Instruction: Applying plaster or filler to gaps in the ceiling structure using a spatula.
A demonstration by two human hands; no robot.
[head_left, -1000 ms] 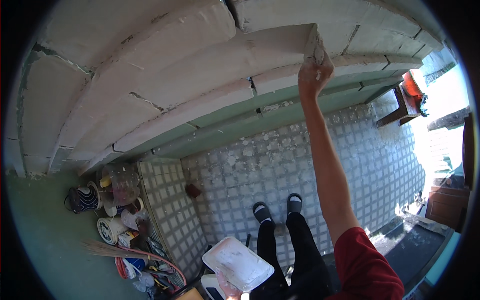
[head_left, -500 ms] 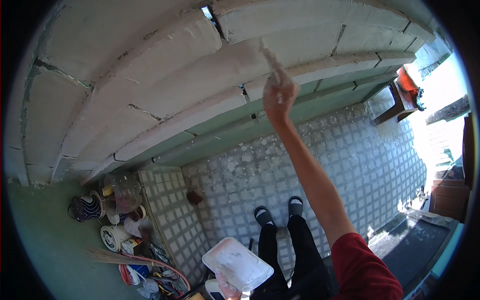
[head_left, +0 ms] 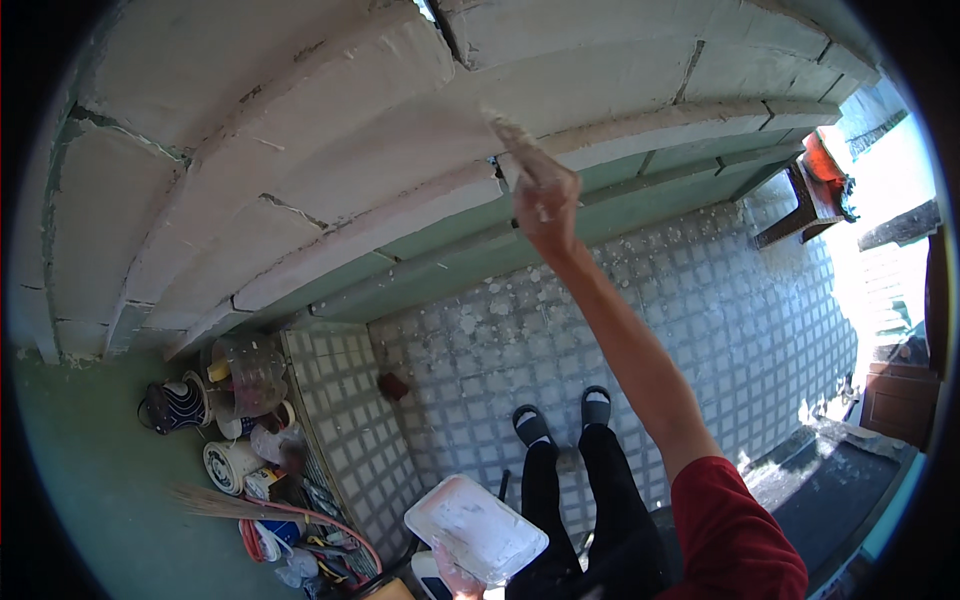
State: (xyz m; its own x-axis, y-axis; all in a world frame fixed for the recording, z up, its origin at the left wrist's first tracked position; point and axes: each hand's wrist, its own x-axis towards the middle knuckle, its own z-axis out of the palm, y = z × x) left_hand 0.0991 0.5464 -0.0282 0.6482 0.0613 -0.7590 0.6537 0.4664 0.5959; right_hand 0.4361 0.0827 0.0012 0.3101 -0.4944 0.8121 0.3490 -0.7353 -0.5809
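Observation:
My right hand (head_left: 546, 205), dusted with white, is raised to the pale stepped panelling (head_left: 400, 150) and closed. From it a slim pale, white-smeared shape (head_left: 512, 135) points at the panel surface; blur hides whether this is a tool or a stretched finger. Low in the view, my left hand (head_left: 458, 575) grips the near edge of a white rectangular tray (head_left: 500, 520). Whitish paste is smeared over the tray's inside. Part of the left hand lies under the tray, out of sight.
Tubs and buckets (head_left: 230, 465), a straw broom (head_left: 225, 503) and a pink hose (head_left: 350, 535) crowd the left side beside a tiled ledge (head_left: 345, 390). A brown stool (head_left: 800, 210) carrying an orange container (head_left: 826, 160) stands far right. White spots dot the tiled floor (head_left: 640, 300).
My right hand has shifted slightly left and down along the panel, and the pale shape tilts more to the left. My left hand and the tray have barely moved.

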